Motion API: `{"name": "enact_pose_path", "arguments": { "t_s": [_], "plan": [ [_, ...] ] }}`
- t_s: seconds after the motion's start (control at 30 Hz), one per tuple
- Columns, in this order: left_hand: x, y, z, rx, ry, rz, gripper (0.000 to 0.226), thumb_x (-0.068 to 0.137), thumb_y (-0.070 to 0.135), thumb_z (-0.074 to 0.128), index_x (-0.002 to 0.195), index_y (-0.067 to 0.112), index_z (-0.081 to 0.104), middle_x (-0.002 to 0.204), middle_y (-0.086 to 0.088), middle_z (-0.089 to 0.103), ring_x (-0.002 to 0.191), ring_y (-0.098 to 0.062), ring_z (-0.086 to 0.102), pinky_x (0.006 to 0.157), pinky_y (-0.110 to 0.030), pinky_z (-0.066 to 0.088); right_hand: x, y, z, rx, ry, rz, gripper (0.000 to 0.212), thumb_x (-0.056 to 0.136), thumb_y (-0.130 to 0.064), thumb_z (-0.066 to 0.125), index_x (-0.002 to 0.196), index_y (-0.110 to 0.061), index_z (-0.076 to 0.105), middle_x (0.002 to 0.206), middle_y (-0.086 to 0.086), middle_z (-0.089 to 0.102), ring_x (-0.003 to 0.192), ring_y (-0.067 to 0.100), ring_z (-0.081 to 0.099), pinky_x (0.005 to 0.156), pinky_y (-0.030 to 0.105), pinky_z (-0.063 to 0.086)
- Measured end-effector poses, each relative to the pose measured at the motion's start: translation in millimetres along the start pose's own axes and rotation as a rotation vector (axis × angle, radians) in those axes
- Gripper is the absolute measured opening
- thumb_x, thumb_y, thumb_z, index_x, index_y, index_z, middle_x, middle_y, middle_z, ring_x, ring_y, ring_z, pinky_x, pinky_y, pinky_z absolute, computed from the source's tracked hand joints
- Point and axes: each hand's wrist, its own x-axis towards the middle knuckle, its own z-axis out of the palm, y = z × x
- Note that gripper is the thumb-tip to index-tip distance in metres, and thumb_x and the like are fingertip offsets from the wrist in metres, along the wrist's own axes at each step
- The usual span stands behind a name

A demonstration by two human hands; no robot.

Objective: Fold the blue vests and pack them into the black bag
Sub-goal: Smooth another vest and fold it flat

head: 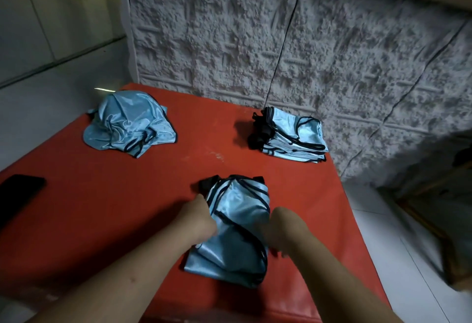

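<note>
While both forearms are stretched forward over the red desk (107,207), a light blue vest (237,223) with dark piping is worked on near the front middle of the surface. The left hand (204,218) is seen from the back, pressed against the left edge of this vest, with its fingers curled down into the cloth so that a fold appears to be gripped; the fingertips themselves are hidden. The right hand (281,233) is laid on the right side of the same vest, blurred, with fingers bent toward the lower right corner of the fabric; whether the cloth is pinched or only pressed cannot be told. At the far end of the vest, black fabric (205,184) is seen poking out beneath it, touching the desk; whether it is the black bag cannot be told.

Toward the far right corner of the desk, close to the wall, a neat stack of folded vests (296,136) is placed, and a bunched black item (260,131) is pressed against its left side. Toward the far left corner, well apart from the stack, a loose heap of unfolded blue vests (127,126) is piled in a crumpled mound. At the left edge of the desk, a flat black object (19,195) is laid, partly cut off by the frame. Behind the desk, a rough, textured white wall (281,41) is seen, and pale floor tiles (408,246) are visible to the right.
</note>
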Motion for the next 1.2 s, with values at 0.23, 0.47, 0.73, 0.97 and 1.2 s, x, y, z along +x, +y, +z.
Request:
{"name": "enact_pose_path", "arguments": {
  "t_s": [0.23,0.47,0.73,0.97,1.2],
  "plan": [
    [-19,2,4,0.181,-0.082,-0.032,0.077,0.066,0.027,0.092,0.124,0.012,0.045,0.123,-0.005,0.061,0.108,-0.024,0.063,0.090,-0.035,0.056,21,28,19,0.335,0.264,0.032,0.050,0.096,-0.052,0.052,0.087,-0.006,0.070,0.096,0.017,0.074,0.100,0.036,0.069,0.072,0.032,0.045],
    [-17,6,3,0.473,0.306,0.371,0.083,0.089,0.038,0.065,0.156,0.030,0.016,0.151,-0.004,0.034,0.140,-0.027,0.034,0.112,-0.037,0.036,42,0,28,0.370,0.444,-0.157,0.045,0.098,-0.050,0.052,0.128,-0.018,0.059,0.119,0.011,0.066,0.115,0.034,0.059,0.091,0.038,0.047],
    [20,-8,50,0.717,0.141,0.472,0.085,0.077,0.057,-0.025,0.158,0.031,-0.018,0.165,0.015,-0.025,0.149,-0.013,-0.032,0.122,-0.057,-0.008,59,-12,56,-0.016,0.240,-0.281,0.066,0.105,-0.055,0.021,0.155,-0.044,-0.020,0.168,0.006,-0.016,0.155,0.026,-0.014,0.121,0.061,-0.006],
    [18,-3,43,0.505,0.178,0.423,0.068,0.104,0.049,0.024,0.162,0.028,-0.004,0.168,0.008,-0.018,0.154,-0.019,-0.021,0.126,-0.049,0.007,69,-22,35,0.180,0.299,-0.149,0.071,0.102,-0.052,0.035,0.159,-0.037,-0.004,0.158,0.013,0.032,0.148,0.030,0.029,0.117,0.057,0.022],
    [-5,5,-6,0.404,0.164,-0.007,0.053,0.082,0.068,0.066,0.099,0.019,0.055,0.119,-0.007,0.067,0.110,-0.030,0.064,0.081,-0.034,0.050,68,-17,12,0.523,0.270,0.047,0.058,0.075,-0.055,0.082,0.056,-0.013,0.047,0.052,0.000,0.046,0.046,0.018,0.043,0.043,0.030,0.027]
  ]
}}
